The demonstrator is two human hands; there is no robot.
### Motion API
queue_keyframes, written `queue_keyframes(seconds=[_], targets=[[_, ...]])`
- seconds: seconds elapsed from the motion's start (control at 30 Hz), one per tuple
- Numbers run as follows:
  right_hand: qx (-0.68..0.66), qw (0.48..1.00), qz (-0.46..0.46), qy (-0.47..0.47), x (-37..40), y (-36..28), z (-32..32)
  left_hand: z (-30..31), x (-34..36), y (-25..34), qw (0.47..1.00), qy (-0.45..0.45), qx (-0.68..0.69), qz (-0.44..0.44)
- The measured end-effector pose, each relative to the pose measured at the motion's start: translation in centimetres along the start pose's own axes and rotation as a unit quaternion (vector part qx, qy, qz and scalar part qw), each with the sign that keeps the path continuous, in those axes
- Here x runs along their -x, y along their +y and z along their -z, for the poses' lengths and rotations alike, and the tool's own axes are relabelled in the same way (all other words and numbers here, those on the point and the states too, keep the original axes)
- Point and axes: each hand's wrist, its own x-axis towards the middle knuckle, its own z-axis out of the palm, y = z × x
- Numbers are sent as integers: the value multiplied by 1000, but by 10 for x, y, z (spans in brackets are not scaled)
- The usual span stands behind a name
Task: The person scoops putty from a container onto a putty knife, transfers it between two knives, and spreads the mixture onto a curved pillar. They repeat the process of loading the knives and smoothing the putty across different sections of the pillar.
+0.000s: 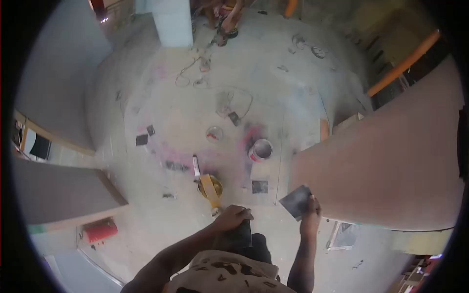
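Note:
My right hand is closed on the edge of a dark grey sandpaper sheet, which is held out flat beside a broad brownish panel. Close to my body, my left hand has its fingers curled around the top of another dark sandpaper sheet, which hangs down in front of my legs. On the floor ahead of the left hand is a round yellowish container with a yellow flat piece lying across it. A white-handled tool rests just beyond it.
An open can stands on the dusty floor, near a small clear lid-like dish. The brownish panel rises at right; grey panels flank the left. Dark scraps and a cable lie about. Another person crouches far ahead.

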Motion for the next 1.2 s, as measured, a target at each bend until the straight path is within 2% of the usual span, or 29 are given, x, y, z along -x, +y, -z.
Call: queue_keyframes(seconds=[0.07, 0.1, 0.13, 0.17, 0.2, 0.23, 0.3, 0.33, 0.37, 0.4, 0.43, 0.47, 0.5, 0.57, 0.6, 0.63, 0.67, 0.7, 0.77, 0.8, 0.87, 0.9, 0.93, 0.97, 1.0, 1.03, 1.1, 1.13, 1.2], targets=[[25, 999, 10, -18, -1, -21, 10, 3, -17, -20, 996, 58, -11, -67], [-40, 998, -29, -32, 31, 11, -72, 99, 38, -22, 994, 69, -76, -26], [-18, 999, -24, -26, 18, 7, -81, 114, 26, -13, 990, 118, -76, -6], [36, 999, -23, -12, 6, -11, -63, 98, 10, -4, 987, 155, -43, 19], [96, 994, -54, 0, -47, -38, -20, 55, -47, 21, 985, 159, 10, 63], [110, 993, -51, 4, -73, -46, -17, 53, -74, 9, 986, 154, 24, 60], [113, 992, -36, -34, -111, -28, -22, 59, -95, -51, 960, 156, -216, -86], [170, 979, -95, -56, -136, -21, -28, 60, -97, -48, 959, 157, -231, -54], [166, 980, -77, -73, -157, -7, -38, 62, -99, -47, 957, 156, -245, -19], [199, 968, -140, -68, -188, 16, -38, 54, -109, -73, 974, 199, -54, 98], [193, 962, -24, -190, -209, 32, -42, 52, -113, -48, 948, 225, 46, 219], [73, 965, -212, -138, -238, 28, -76, 48, -124, -37, 937, 270, 71, 211], [88, 960, -220, -151, -288, 44, -95, 48, -142, -31, 922, 320, 94, 198], [377, 878, -102, -276, -352, 119, -104, 60, -173, -12, 894, 302, 179, 278], [143, 924, -270, -228, -375, 151, -122, 60, -188, -19, 860, 287, 259, 333], [246, 925, -185, -224, -398, 180, -138, 45, -205, -70, 858, 339, 167, 347], [255, 917, -190, -240, -403, 184, -156, 35, -216, -84, 828, 348, 214, 383], [363, 867, -164, -299, -422, 198, -167, 44, -231, -69, 832, 298, 226, 410], [328, 846, -191, -375, -463, 246, -182, 23, -261, -97, 832, 308, 288, 361], [349, 834, -181, -388, -470, 261, -197, 11, -270, -107, 826, 301, 297, 373], [386, 779, -117, -480, -508, 307, -199, -6, -277, -131, 829, 287, 370, 306], [484, 739, -58, -465, -513, 319, -213, -13, -278, -149, 824, 275, 380, 318], [575, 677, 1, -459, -513, 327, -231, -22, -277, -162, 799, 284, 456, 270], [580, 670, 39, -462, -520, 351, -236, -34, -274, -178, 765, 298, 528, 217], [585, 663, 82, -459, -519, 361, -244, -37, -269, -195, 725, 275, 592, 219], [598, 650, 75, -463, -521, 370, -247, -41, -269, -206, 705, 293, 612, 204], [686, 559, 197, -422, -518, 380, -260, -42, -268, -224, 668, 314, 639, 218], [694, 546, 203, -423, -519, 388, -271, -35, -265, -238, 660, 312, 651, 211], [747, 475, 239, -399, -518, 403, -288, -27, -258, -250, 660, 285, 652, 239]])
